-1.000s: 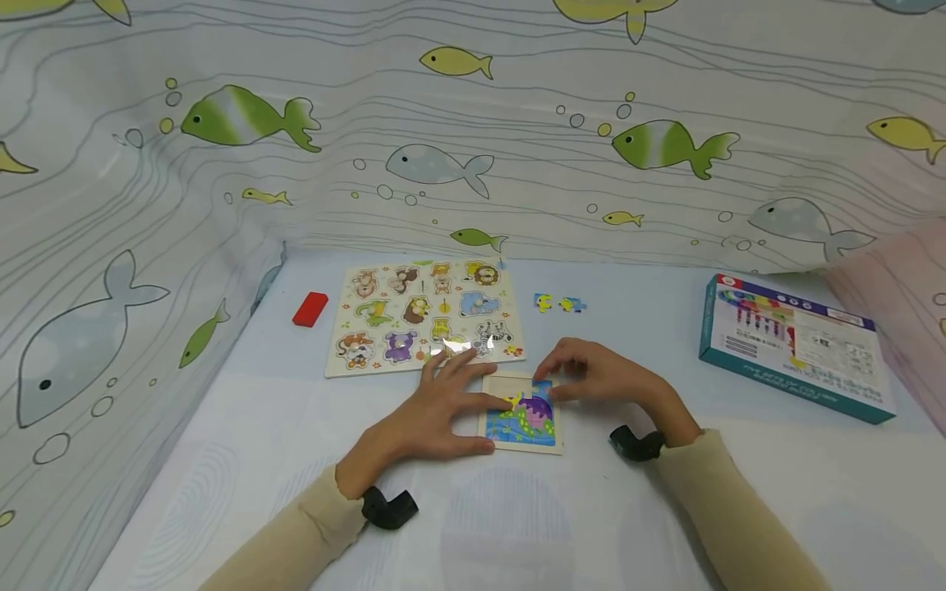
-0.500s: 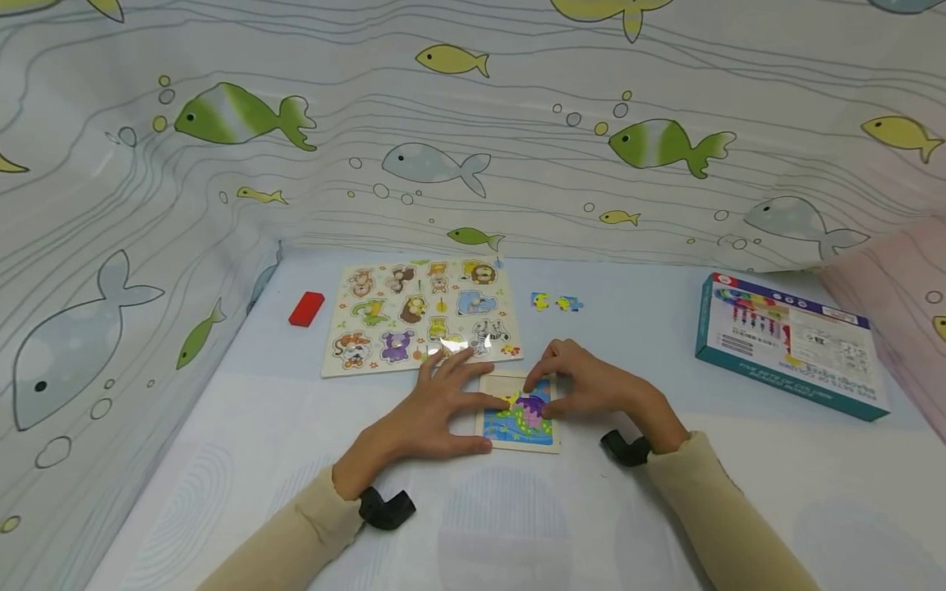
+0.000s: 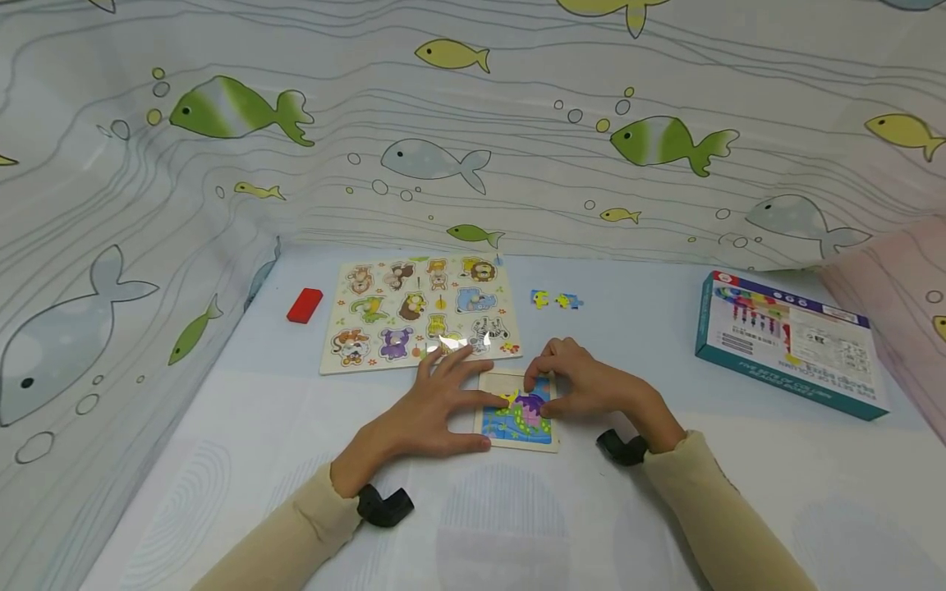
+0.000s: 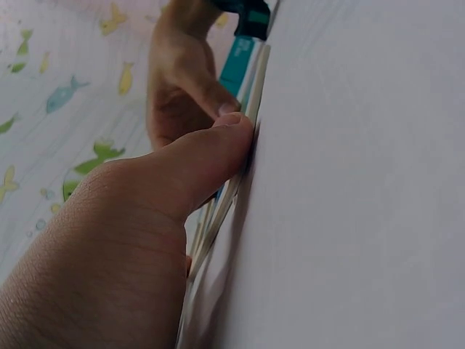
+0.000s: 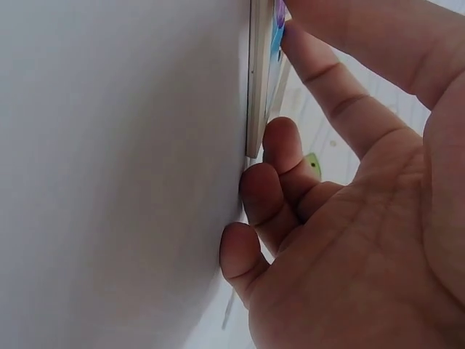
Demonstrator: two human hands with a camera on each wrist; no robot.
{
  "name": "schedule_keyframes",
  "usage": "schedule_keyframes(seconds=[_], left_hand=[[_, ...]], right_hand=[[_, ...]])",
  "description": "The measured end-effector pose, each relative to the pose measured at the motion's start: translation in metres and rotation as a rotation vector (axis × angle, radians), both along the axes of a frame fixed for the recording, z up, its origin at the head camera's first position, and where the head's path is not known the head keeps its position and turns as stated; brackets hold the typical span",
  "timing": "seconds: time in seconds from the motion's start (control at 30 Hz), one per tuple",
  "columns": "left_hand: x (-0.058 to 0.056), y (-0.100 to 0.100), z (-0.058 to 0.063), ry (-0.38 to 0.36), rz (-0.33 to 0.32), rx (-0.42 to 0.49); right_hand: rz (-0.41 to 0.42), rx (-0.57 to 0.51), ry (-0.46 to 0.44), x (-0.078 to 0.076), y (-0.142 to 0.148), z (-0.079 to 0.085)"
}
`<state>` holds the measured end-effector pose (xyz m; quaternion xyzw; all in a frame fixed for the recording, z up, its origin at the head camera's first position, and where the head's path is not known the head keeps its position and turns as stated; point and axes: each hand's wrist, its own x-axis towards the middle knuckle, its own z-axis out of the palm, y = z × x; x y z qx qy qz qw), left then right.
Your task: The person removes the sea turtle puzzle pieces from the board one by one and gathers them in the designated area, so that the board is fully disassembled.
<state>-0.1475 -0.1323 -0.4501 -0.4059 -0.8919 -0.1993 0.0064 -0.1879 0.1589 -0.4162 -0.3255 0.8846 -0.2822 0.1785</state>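
Observation:
A small wooden jigsaw tray (image 3: 526, 447) lies on the table in the head view, filled with pieces of a blue, purple and green sea picture. Its upper left part shows bare wood. My left hand (image 3: 436, 417) spreads straight fingers at the left side, index finger over the picture and thumb at the lower left corner; the left wrist view has that thumb (image 4: 232, 131) against the tray's edge. With bent thumb and index finger, my right hand (image 3: 587, 386) pinches at a puzzle piece (image 3: 529, 405) in the upper right, which the fingers partly cover.
Behind the tray lies an animal knob puzzle board (image 3: 421, 316). Two loose jigsaw pieces, one yellow (image 3: 540, 300) and one yellow-blue (image 3: 569, 301), lie beyond my right hand. A red block (image 3: 305, 305) is far left, a teal-edged box (image 3: 791, 345) at right. Fish-printed cloth hangs behind.
My right hand has shifted slightly left over the tray, its thumb and index finger moving further onto the picture. My left hand stays in place on the tray. The head view tilts slightly.

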Motion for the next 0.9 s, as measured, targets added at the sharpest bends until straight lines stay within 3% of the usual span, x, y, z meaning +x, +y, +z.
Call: schedule_keyframes(seconds=[0.9], left_hand=[[-0.0009, 0.0001, -0.0008, 0.004, 0.002, -0.004]], right_hand=[[0.057, 0.027, 0.002, 0.0011, -0.0033, 0.0065]])
